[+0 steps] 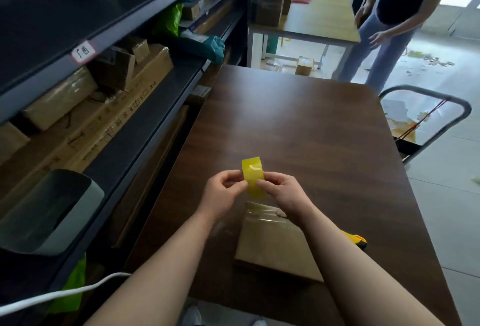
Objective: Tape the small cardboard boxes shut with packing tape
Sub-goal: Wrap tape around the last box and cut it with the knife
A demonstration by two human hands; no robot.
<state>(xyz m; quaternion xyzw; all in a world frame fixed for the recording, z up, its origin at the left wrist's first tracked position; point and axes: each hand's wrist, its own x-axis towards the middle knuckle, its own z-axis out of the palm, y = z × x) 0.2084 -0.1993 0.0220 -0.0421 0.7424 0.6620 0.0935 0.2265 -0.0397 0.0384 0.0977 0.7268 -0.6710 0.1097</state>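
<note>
A small cardboard box (275,242) is seen lying flat near the near edge of the dark wooden surface (298,123), slightly right of its middle, with its flaps down and a glossy strip of clear tape laid across its far end. Just beside the box's right side, a yellow-and-black object (359,241) is partly hidden by the right forearm, and what it is cannot be told. Above the surface, just beyond the far end of the box, a roll of packing tape (253,179) of yellow tint is held upright between both hands. The left hand (223,190) is curled, with thumb and fingertips pinched on the roll's left side; the right hand (283,190) is likewise curled, its thumb and fingers pressed to the roll's right side and front face. Whether a loose end of tape is lifted cannot be made out. Left of the surface, a dark metal shelf (130,79) is stacked with brown cartons and green bags, and a grey-white device (46,211) and a white cable (65,292) are seen at its near end. Off the right edge, a grey trolley handle (428,118) is visible. Farther back, a lighter table (311,22) carrying a large carton is set, and another person (389,27) is seen standing beside it.
</note>
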